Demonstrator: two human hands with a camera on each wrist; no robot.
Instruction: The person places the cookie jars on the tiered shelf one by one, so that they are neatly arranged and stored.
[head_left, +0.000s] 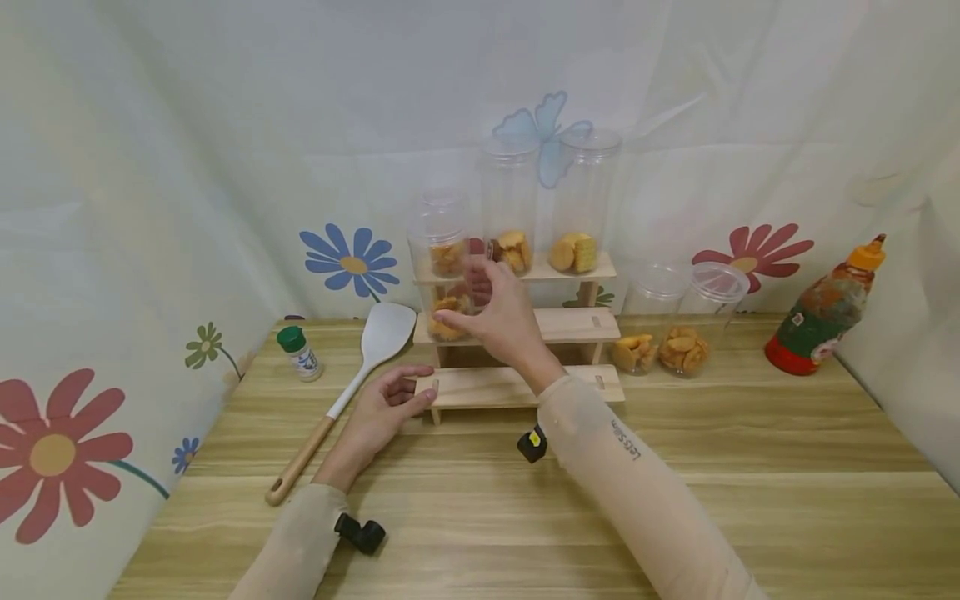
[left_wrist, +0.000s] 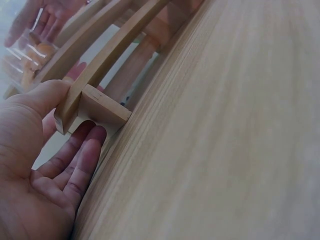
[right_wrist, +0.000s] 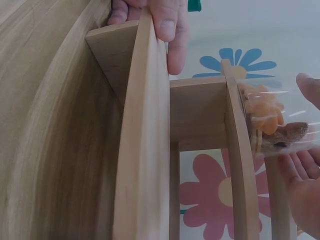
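Observation:
A three-step wooden rack stands on the table. My left hand grips the left end of its lowest step, thumb over the board and fingers beside the leg, as the left wrist view shows. My right hand is around a clear jar of snacks at the left end of the middle step. In the right wrist view the thumb and fingers lie on opposite sides of this jar. Behind it on the top step is another jar, beside two tall lidded jars holding biscuits.
Two more snack jars stand on the table right of the rack. Farther right is a sauce bottle with an orange cap. On the left are a green-capped shaker and a white spatula with a wooden handle. A flowered curtain hangs behind.

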